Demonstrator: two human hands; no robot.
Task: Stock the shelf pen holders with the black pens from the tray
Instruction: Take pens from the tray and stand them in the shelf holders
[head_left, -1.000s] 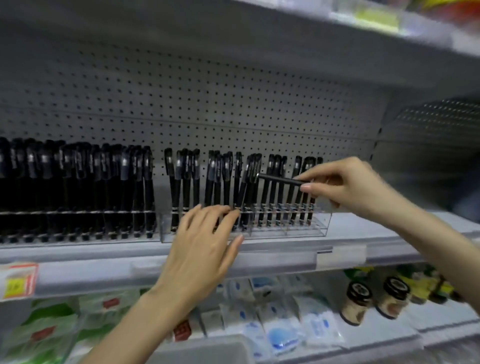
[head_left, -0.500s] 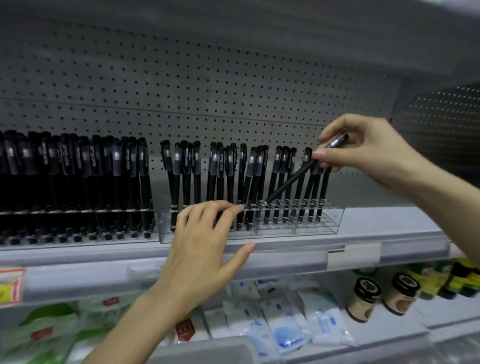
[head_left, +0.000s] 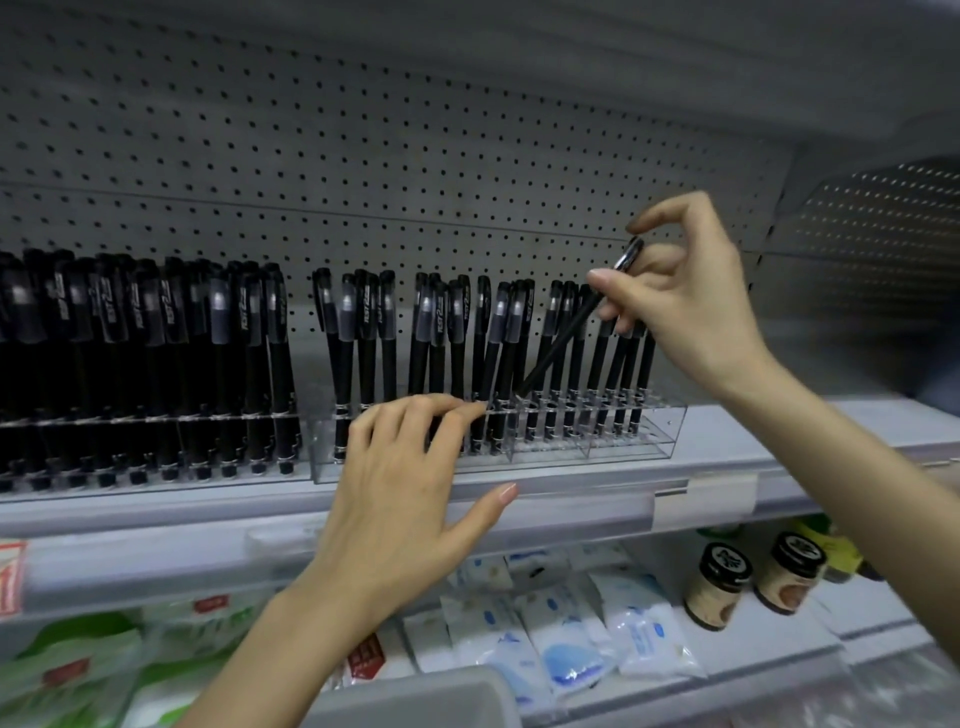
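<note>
The shelf is seen with two clear holders set side by side on it. The left holder is packed full with black pens. The right holder is only partly filled, with gaps between its pens, and its right end looks bare. A grey rim is seen at the bottom edge. It may be the tray, but nothing inside it can be seen.

The left hand is spread loose, with its fingertips touching the top of the right holder, and nothing is gripped by it. The holder is likely steadied this way. The right hand is held up above the holder. One pen is pinched near its cap between the thumb and fingers. The pen is tilted, with its tip down at the holder's top near the middle.

The step in hand is judged to be putting this pen in. Next, the pen needs to be stood up straight and its tip lined up with a free hole. Then it can be pushed down and let go.
</note>
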